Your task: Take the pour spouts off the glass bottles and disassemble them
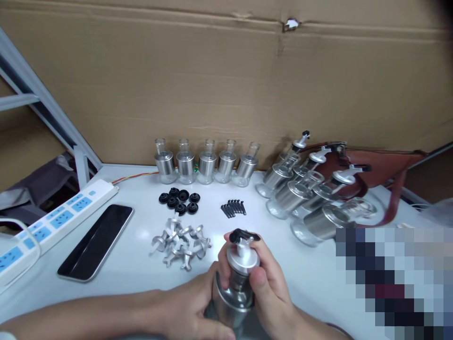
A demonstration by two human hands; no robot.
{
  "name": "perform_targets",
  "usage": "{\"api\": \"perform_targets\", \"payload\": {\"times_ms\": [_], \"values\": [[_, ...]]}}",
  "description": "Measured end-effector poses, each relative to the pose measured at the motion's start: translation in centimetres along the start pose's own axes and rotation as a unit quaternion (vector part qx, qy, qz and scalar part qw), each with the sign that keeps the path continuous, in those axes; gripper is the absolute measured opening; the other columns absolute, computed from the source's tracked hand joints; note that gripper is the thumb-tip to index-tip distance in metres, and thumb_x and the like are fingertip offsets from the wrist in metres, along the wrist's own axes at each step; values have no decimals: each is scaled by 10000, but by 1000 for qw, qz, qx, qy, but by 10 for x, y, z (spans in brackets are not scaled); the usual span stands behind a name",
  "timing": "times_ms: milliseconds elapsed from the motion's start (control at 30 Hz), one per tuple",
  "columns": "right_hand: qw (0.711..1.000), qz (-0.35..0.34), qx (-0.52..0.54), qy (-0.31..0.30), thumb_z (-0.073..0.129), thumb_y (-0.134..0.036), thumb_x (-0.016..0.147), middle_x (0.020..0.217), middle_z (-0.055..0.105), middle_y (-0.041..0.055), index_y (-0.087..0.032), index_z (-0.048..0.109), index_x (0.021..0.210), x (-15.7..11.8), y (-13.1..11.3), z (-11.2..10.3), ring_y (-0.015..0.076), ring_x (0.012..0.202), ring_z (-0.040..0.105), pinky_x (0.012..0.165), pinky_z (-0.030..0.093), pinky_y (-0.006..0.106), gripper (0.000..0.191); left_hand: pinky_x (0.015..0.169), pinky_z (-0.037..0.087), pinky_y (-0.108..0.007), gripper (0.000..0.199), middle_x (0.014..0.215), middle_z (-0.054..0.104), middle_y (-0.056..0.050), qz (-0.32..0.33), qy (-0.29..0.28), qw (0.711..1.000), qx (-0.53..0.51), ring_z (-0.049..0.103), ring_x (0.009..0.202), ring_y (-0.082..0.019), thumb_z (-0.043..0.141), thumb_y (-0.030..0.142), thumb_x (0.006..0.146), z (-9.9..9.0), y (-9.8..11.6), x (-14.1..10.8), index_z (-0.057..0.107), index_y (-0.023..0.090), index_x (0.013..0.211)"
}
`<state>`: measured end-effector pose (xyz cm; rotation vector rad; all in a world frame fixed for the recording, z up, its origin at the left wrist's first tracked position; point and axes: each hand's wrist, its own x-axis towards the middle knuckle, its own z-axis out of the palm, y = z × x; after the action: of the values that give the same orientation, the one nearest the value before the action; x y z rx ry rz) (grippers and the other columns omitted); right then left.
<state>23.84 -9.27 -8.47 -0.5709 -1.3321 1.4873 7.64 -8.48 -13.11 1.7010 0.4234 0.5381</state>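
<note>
Two hands hold a bottle [231, 306] near the front edge of the table [145, 191].
The left hand [196, 307] is curled round the body from the left; the right hand [272, 288] closes its fingers and thumb about the spout [243, 260] on top, so the bottle stands between both palms. Loose spouts [187, 245] lie beyond the left hand; open bottles [207, 164] line the back edge.

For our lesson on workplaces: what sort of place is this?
Likely a small assembly workbench: a row of matching bottles, a cluster of black round parts and a pile of metal pieces.
</note>
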Motion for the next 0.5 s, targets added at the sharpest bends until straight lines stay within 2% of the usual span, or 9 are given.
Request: {"api": "perform_targets", "payload": {"times_ms": [167, 333, 500], "values": [[1000, 12, 26, 7, 450, -609, 921, 662, 549, -18, -256, 538, 1024, 3, 1, 1, 128, 571, 517, 555, 407, 263, 378, 1016, 406, -469, 583, 1240, 470, -123, 2, -3, 1000, 12, 486, 1137, -318, 629, 458, 825, 0, 3, 0, 396, 171, 1277], [998, 30, 44, 36, 438, -639, 910, 681, 521, -25, -235, 519, 1005, 6, 1, -2, 107, 568, 495, 566, 420, 252, 423, 1070, 349, -481, 650, 1280, 454, -136, -15, -1, 1000, 19, 458, 1187, -329, 647, 470, 813, -2, 7, 1, 375, 163, 1318], [995, 70, 73, -2, 431, -660, 899, 678, 513, -31, -239, 469, 960, 9, -5, -3, 101, 556, 486, 544, 439, 231, 427, 1084, 331, -467, 649, 1334, 444, -143, 6, -16, 999, 31, 444, 1220, -337, 604, 488, 840, -2, 8, 3, 360, 178, 1356]]}}
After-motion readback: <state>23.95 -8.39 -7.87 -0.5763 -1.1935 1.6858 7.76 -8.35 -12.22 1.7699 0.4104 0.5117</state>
